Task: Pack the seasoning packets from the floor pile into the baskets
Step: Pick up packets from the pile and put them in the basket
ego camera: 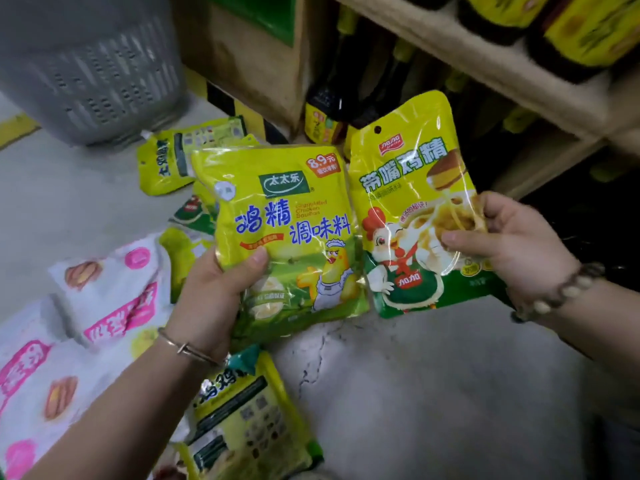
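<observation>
- Far left, up top: the grey basket [97, 81] sits blurred. Its mouth is out of frame, so I cannot tell what is inside.
- Below it sprawls the floor pile [104, 306], everything lying flat and plenty not yet packed.
- The left hand [214, 299] grips the green-logo packet [277, 220] by its lower left corner, thumb curled across the front and fingers behind.
- That packet stands with its long axis up. Its right edge touches the rooster packet [408, 202], which is also upright.
- The right hand [512, 244] pinches the rooster packet at its right edge, thumb on the front and fingers curled behind.
- The key line: the basket lies up and left of both packets, nearer the left hand, so that packet probably goes in first.
</observation>
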A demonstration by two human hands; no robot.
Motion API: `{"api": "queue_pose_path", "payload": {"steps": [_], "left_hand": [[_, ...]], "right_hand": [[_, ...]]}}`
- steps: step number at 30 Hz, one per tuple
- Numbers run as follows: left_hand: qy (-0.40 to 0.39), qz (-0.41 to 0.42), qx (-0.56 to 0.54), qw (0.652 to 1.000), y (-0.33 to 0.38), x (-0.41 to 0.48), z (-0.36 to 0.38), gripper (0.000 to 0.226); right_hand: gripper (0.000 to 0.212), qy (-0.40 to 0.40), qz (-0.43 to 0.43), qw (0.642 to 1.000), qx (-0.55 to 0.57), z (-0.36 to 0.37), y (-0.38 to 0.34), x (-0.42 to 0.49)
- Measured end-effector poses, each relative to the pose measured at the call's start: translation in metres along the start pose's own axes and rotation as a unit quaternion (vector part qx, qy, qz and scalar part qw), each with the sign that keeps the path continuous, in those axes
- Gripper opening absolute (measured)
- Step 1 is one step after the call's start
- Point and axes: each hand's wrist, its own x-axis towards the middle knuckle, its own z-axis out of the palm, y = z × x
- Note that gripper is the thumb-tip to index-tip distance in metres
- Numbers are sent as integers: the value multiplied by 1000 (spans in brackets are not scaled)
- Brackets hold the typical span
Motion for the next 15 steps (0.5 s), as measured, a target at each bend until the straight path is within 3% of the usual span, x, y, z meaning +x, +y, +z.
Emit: {"api": "queue_pose_path", "payload": {"steps": [4,11,15], "left_hand": [[-27,16,18,999,4,8,50,17],[-132,43,21,990,3,7,127,23],[-156,46,54,985,-4,7,161,59]], "right_hand": [[22,117,17,991,59,-43,-3,-21],[18,254,-18,964,83,-116,-16,-68],[20,298,-54,950,72,-147,-29,-99]]}}
